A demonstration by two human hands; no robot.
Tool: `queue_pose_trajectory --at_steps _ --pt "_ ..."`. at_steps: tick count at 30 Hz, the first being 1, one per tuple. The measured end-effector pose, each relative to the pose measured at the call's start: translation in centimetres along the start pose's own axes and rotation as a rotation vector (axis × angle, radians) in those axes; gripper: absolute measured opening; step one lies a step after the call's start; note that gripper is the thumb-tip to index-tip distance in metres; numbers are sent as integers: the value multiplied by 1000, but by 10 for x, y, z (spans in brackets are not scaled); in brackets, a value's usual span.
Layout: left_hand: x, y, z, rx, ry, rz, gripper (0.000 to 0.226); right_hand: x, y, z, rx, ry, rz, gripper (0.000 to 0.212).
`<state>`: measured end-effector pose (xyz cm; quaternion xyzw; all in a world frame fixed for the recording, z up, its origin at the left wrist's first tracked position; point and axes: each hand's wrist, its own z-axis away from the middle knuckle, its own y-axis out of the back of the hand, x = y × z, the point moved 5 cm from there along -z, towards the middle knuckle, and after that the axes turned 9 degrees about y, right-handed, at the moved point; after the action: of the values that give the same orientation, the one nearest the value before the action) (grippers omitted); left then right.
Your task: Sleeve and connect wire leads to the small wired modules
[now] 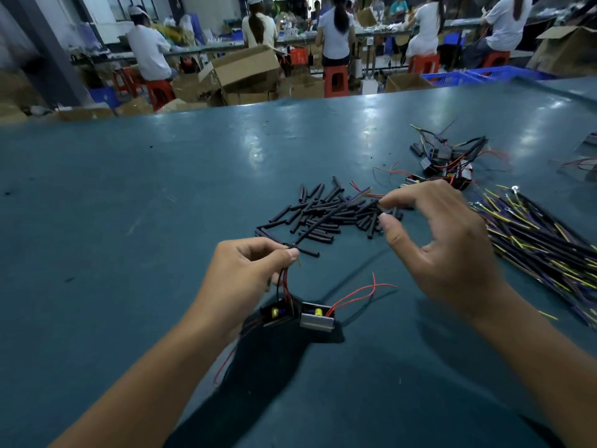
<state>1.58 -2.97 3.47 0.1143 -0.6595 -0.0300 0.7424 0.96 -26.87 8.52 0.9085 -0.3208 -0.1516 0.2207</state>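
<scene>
Modules (298,315), two small black boxes with yellow parts inside, lie side by side on the teal bench (129,195) just below the left hand's fingers (290,253). The left hand (248,273) has thumb and forefinger pinched shut on a long black sleeved lead (326,218) together with thin red and black wires that rise from the nearer-left module; the lead slants up and away from the fingertips across a heap of short black sleeves (326,211). Two loose red wires (361,291) curl out of the right module, between the two hands. The right hand (442,240) hovers over the right edge of the sleeve heap, thumb and forefinger narrowly apart, closing around one short sleeve; whether they grip it I cannot tell. Beyond the right fingers lies a cluster of more wired modules (445,163); to their right, a spread of black and yellow leads (542,240)
</scene>
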Motion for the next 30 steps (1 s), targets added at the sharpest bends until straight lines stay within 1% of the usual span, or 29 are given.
queue_pose_trajectory --at_steps 3,7,10,14,17,20,22,24,26,28,30 --pt "18 2 -3 -33 -3 -32 16 8 4 -1 38 -44 -4 13" --pt "69 -8 -14 -65 -125 -114 17 25 15 2 102 -123 8 11" --pt "111 -24 -35 -98 -185 -147 18 35 23 5 167 -194 11 10" --pt "152 -74 -72 -136 -213 -97 19 36 27 8 244 -191 41 12" --pt "179 -122 -102 -130 -271 -98 18 36 23 8 227 -155 81 13" --pt "199 -168 -138 -99 -322 -133 16 38 18 10 194 -127 99 9" --pt "202 -198 -165 -74 -315 -178 19 39 15 11 170 -115 105 9" --pt "195 -225 -191 -57 -263 -231 17 40 12 11 151 -106 114 11" --pt "181 -248 -210 -59 -206 -280 20 40 11 12 147 -98 132 12" --pt "167 -267 -220 -87 -181 -317 26 42 12 13 144 -92 152 11" --pt "151 -284 -224 -162 -137 -338 31 43 10 12 126 -94 160 10"
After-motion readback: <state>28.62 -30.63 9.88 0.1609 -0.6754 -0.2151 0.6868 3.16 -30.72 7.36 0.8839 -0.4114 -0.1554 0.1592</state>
